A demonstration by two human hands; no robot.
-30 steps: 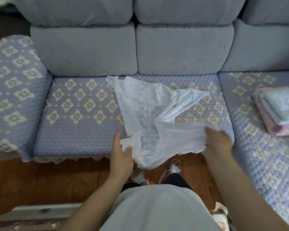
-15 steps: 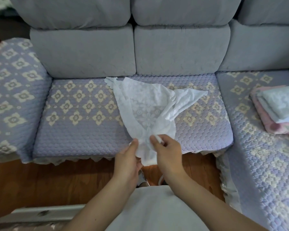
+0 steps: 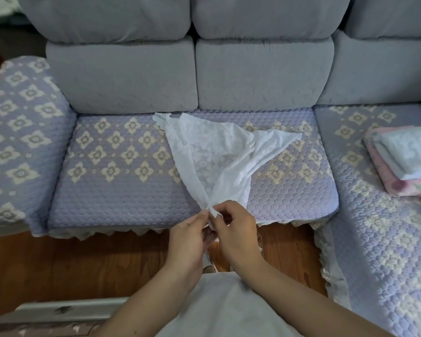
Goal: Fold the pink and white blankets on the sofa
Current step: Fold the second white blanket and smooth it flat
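Note:
A thin white lace blanket [image 3: 216, 154] lies spread in a rough triangle on the middle seat of the sofa [image 3: 122, 198], its far corners fanned out and its near end gathered to a point at the seat's front edge. My left hand [image 3: 188, 237] and my right hand [image 3: 236, 232] meet at that point, and both pinch the gathered near corners between thumb and fingers. On the right seat rests a folded stack: a pink blanket [image 3: 404, 186] underneath and a white folded one [image 3: 411, 149] on top.
The sofa has grey back cushions [image 3: 263, 74] and a quilted lilac cover with cream flower patterns. A padded armrest [image 3: 22, 132] stands at the left. Wooden floor [image 3: 83, 259] runs in front of the seat, with my feet just below my hands.
My right hand has swept left from the blanket's right near corner to meet my left hand. The near edge is now gathered to a point and the blanket is drawn into a narrower triangle.

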